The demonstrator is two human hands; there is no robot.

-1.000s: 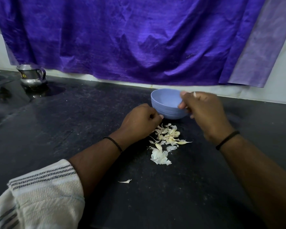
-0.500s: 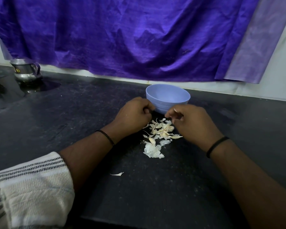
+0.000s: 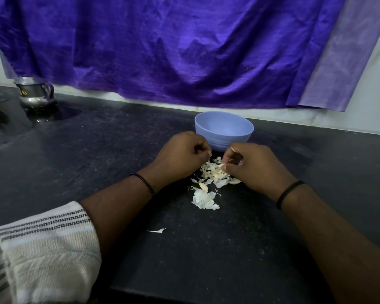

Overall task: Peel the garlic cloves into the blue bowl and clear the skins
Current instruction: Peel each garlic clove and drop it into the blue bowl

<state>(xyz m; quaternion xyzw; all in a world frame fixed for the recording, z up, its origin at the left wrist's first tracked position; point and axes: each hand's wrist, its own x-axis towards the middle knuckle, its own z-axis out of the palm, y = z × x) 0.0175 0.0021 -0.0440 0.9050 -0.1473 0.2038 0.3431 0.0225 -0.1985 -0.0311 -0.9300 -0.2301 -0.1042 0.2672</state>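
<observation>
The blue bowl (image 3: 224, 130) stood upright on the dark desk (image 3: 228, 249), close to the desk's back edge beneath the hanging purple cloth (image 3: 162, 51), its mouth facing up; its contents could not be made out. Directly in front of it lay the pile of garlic skins (image 3: 215, 174), stretched along a line running from the bowl toward the near edge, with a larger white clump (image 3: 203, 199) at its near end and a single stray flake (image 3: 157, 230) well apart, closer to the viewer. The left hand (image 3: 180, 156) rested at the left side of the pile, fingers curled tight; whether they held anything could not be told. The right hand (image 3: 252, 165) sat at the pile's right side, its fingers (image 3: 228, 165) bent down and pinching at a pale piece on top of the skins. Both hands were just in front of the bowl, nearly touching it. Open desk surface extended right of the bowl and across the near foreground. A steel pot (image 3: 34, 93) stood far left near the back edge. A striped white sleeve (image 3: 46, 249) covered the left upper arm.
</observation>
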